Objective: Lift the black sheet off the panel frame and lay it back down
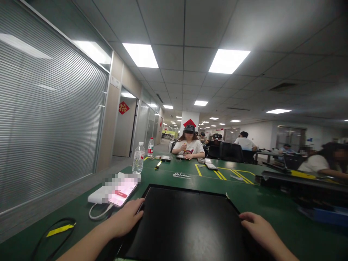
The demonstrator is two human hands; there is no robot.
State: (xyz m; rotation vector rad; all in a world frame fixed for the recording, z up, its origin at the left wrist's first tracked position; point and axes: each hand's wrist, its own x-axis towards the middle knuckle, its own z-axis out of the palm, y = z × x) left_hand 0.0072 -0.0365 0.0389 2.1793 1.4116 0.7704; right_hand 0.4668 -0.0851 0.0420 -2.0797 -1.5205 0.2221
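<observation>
A large black flat panel (187, 221) with a thin raised rim lies in front of me at the table's near side, its lower edge cut off by the frame. My left hand (129, 214) grips its left edge, fingers on the rim and thumb toward the surface. On the opposite edge, my right hand (254, 224) holds the rim with bent fingers. The undersides of both grips are hidden. Just beyond my left hand lies a lit phone (123, 192) with a white cable (102, 214) plugged in, beside a white box-like object (99, 194).
On the green table (160, 181) stand a water bottle (138, 158) and a smaller red-capped bottle (150, 146). A black strap (40, 241) lies at left. Dark panels (293, 181) are piled at right. Across the table sits a person (189, 146). Yellow tape (220, 174) marks the tabletop.
</observation>
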